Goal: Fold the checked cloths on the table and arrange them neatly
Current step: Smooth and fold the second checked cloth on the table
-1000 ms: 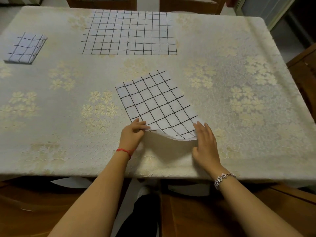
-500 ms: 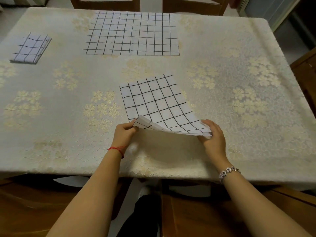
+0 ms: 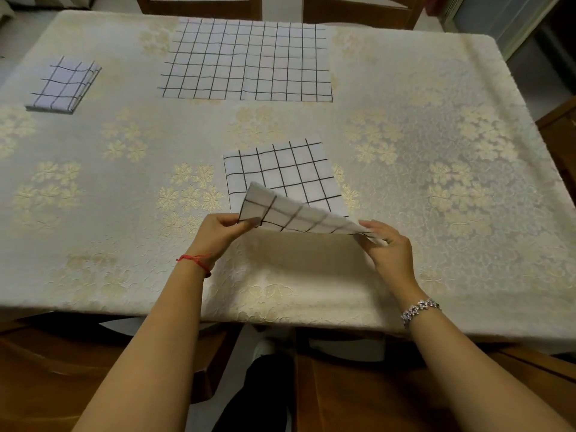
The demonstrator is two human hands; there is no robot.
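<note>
A white cloth with a black check point(image 3: 280, 176) lies in the middle of the table, near me. Its near edge is lifted and curls over toward the far side. My left hand point(image 3: 218, 235) pinches the near left corner of that raised edge. My right hand point(image 3: 385, 244) holds the near right corner. A larger checked cloth point(image 3: 246, 60) lies spread flat at the far middle of the table. A small folded checked cloth point(image 3: 64, 85) rests at the far left.
The table point(image 3: 436, 151) wears a cream floral tablecloth. Wooden chairs stand at the far side point(image 3: 358, 7), at the right edge point(image 3: 561, 129) and under the near edge point(image 3: 46, 369).
Both hands have lifted the near edge of the middle cloth off the table and carried it away from me, so the flap now arches over the cloth's lower part.
</note>
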